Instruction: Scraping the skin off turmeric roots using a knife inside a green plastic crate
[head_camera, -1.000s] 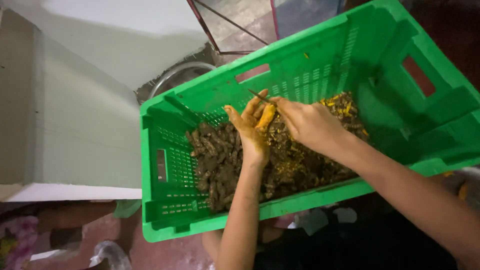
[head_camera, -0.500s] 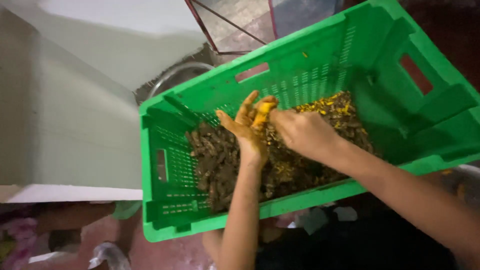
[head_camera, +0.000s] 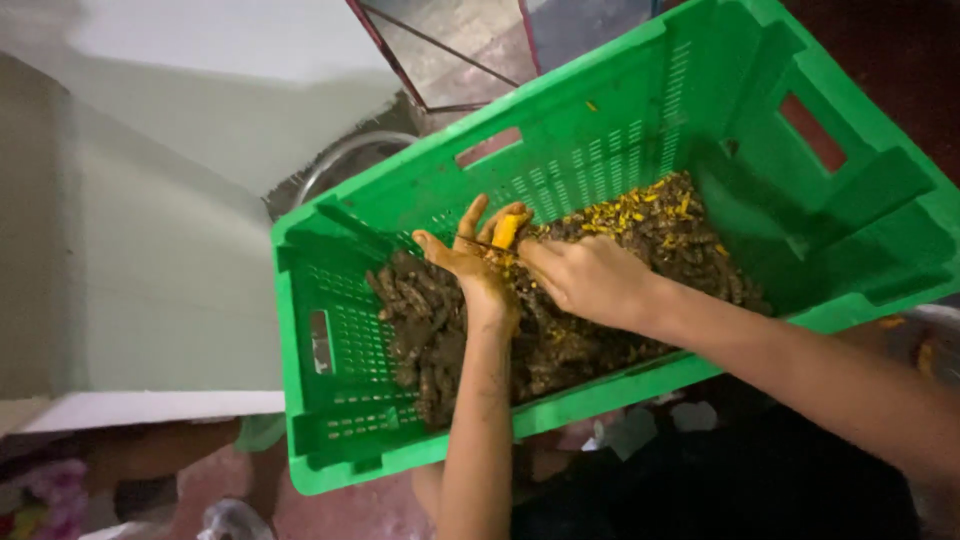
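A green plastic crate (head_camera: 330, 340) sits tilted in front of me, holding several brown turmeric roots (head_camera: 420, 330) and yellow peel scraps (head_camera: 640, 210). My left hand (head_camera: 470, 265) holds a peeled yellow turmeric piece (head_camera: 506, 230) over the pile, fingers spread upward. My right hand (head_camera: 590, 280) is closed on a small knife whose thin blade (head_camera: 472, 241) lies across the yellow piece. Both hands are stained yellow and hover in the middle of the crate.
A round metal bowl (head_camera: 345, 165) shows behind the crate's far wall. A pale wall or ledge (head_camera: 150, 270) fills the left side. A dark metal frame (head_camera: 430, 60) stands at the top. Scraps and a reddish floor (head_camera: 330, 510) lie below the crate.
My hands stay over the pile; the left hand has turned the yellow piece slightly and the right hand's blade has shifted along it. The camera view has drifted a little.
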